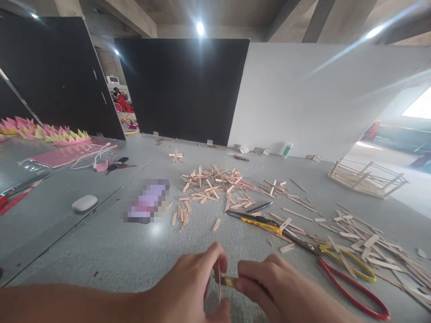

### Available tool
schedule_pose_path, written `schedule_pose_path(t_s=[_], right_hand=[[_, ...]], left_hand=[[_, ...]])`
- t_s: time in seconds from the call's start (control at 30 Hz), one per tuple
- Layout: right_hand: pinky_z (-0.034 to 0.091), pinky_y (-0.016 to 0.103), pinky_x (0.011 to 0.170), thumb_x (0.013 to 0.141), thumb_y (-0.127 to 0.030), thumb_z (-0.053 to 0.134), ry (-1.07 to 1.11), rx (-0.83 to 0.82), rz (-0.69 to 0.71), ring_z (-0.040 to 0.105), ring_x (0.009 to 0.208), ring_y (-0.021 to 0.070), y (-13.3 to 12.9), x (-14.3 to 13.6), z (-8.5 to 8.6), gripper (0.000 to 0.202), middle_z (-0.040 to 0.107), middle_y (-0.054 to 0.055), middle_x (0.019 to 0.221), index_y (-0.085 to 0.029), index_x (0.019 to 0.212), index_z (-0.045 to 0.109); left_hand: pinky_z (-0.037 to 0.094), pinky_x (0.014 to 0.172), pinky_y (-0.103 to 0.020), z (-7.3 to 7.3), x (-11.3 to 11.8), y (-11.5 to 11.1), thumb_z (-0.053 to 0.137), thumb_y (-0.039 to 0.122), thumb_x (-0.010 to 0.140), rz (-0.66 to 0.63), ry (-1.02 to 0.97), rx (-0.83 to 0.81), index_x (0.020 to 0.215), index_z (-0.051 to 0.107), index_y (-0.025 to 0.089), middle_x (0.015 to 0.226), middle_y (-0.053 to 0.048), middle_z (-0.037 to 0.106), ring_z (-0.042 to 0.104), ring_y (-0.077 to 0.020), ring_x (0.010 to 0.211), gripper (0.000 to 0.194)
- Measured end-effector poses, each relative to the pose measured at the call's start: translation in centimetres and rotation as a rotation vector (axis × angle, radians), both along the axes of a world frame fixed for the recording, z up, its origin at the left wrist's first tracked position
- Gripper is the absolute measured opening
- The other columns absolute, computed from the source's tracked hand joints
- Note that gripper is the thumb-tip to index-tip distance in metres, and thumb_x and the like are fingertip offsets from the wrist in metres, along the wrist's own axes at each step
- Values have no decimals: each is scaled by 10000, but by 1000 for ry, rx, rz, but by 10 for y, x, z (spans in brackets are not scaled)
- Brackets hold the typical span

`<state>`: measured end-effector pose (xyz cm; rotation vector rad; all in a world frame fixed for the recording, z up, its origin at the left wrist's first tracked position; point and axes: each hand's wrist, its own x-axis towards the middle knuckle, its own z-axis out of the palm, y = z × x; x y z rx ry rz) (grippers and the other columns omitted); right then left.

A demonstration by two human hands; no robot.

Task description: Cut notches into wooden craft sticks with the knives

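My left hand (pixel 197 280) is at the bottom centre, its thumb and fingers closed round a thin wooden stick (pixel 220 280) standing on edge. My right hand (pixel 274 285) grips a small tool with a yellowish collar (pixel 230 281); its dark tip touches or lies right beside the stick, and most of the handle is hidden in the fist. Beyond the hands lie many loose wooden craft sticks (pixel 208 193). A yellow utility knife (pixel 261 224) and a dark pen (pixel 260 207) are near them. Scissors (pixel 350 269) with red and yellow handles rest to the right.
More sticks (pixel 373 242) are heaped at right, below a small stick-built frame (pixel 367 179). On the left are a pixelated purple rectangle (pixel 148 200), a white rounded case (pixel 84 203), a white cable (pixel 90 157) and pink-yellow paper petals (pixel 63 134). Black and white panels (pixel 182 89) stand behind.
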<state>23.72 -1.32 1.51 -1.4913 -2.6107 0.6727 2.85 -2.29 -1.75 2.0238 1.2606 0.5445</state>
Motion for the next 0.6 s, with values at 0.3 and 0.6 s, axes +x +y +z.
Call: schedule_pose_path(t_s=[0.3, 0.6], right_hand=[[435, 293, 625, 1045, -513, 487, 47, 76, -63, 655, 647, 174, 30, 53, 5, 415, 693, 4, 710, -255, 789, 688], [429, 309, 597, 1041, -496, 472, -11, 213, -125, 660, 641, 202, 50, 85, -26, 381, 710, 29, 713, -280, 842, 715]], left_hand=[[362, 489, -205, 0, -16, 4, 567, 113, 668, 98, -94, -26, 905, 473, 247, 580, 101, 473, 491, -109, 509, 288], [515, 502, -218, 9, -14, 9, 573, 270, 947, 22, -482, -199, 1449, 373, 327, 1214, -94, 674, 658, -133, 699, 544]])
